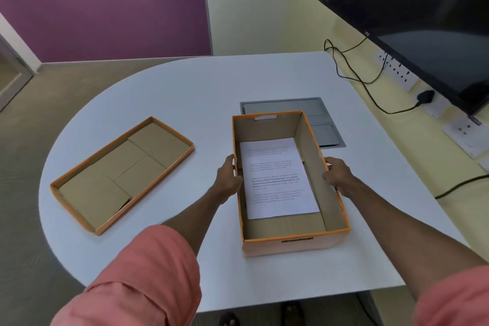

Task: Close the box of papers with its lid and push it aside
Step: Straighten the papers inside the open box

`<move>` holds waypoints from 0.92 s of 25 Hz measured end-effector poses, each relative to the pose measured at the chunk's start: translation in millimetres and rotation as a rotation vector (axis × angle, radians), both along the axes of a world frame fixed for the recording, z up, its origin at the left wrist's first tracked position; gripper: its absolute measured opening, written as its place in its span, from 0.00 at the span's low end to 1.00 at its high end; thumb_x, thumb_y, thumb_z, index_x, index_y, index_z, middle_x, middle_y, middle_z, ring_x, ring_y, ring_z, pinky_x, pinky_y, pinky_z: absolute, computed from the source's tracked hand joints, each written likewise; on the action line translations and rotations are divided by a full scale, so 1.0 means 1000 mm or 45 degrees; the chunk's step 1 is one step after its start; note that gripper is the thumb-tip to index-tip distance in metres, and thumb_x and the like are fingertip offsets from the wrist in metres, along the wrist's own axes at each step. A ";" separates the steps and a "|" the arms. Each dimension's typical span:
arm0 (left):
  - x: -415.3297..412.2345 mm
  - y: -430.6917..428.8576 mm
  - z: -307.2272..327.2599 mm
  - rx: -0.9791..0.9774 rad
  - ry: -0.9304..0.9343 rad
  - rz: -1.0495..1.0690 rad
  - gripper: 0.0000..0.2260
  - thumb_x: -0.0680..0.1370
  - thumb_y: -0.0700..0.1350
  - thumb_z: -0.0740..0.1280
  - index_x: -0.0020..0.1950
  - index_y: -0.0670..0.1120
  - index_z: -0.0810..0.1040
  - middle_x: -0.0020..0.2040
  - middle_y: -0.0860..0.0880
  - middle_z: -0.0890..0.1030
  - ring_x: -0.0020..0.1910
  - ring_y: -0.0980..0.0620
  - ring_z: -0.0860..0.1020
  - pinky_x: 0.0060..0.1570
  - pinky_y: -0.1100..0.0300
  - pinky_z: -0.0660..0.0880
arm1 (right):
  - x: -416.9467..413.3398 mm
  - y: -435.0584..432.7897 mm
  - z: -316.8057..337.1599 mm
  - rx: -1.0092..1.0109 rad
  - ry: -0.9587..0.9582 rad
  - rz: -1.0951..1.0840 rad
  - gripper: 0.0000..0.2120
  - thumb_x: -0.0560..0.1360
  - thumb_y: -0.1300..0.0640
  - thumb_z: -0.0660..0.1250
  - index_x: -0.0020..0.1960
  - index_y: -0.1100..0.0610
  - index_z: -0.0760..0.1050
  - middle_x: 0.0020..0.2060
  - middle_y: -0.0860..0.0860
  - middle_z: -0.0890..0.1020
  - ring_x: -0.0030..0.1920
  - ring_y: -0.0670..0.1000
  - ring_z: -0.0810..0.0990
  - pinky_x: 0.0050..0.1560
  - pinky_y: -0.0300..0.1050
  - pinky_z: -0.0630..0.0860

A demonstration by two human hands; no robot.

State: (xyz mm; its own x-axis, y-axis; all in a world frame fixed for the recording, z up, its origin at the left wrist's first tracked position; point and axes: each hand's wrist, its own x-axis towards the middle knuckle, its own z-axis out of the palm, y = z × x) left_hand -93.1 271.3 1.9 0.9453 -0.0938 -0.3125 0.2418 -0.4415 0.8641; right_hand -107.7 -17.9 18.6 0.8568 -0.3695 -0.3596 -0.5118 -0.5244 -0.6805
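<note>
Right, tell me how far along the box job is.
Done: the papers lie flat inside the open box. In hand: the left hand and right hand each hold a long side wall. Left: the lid lies upturned on the table to the left; it must go on, then the box gets pushed aside.

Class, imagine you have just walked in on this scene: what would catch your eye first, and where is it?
First, the open orange box in the middle of the white table, a printed paper lying flat inside. The left hand and right hand touch its long sides. To the left its lid lies upside down.
</note>
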 end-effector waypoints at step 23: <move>-0.031 0.015 0.021 0.556 -0.133 -0.068 0.30 0.80 0.53 0.60 0.77 0.42 0.55 0.74 0.39 0.67 0.71 0.39 0.69 0.66 0.47 0.69 | -0.019 0.030 0.011 -0.898 -0.254 0.616 0.35 0.77 0.38 0.59 0.74 0.60 0.60 0.72 0.61 0.67 0.72 0.61 0.66 0.72 0.60 0.62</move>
State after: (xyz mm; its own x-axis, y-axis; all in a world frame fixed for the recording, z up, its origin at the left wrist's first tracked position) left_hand -123.9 286.1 22.7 0.9713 -0.0242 -0.2367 0.1300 -0.7795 0.6128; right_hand -126.5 12.3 29.4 0.9995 -0.0288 -0.0115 -0.0304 -0.9852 -0.1689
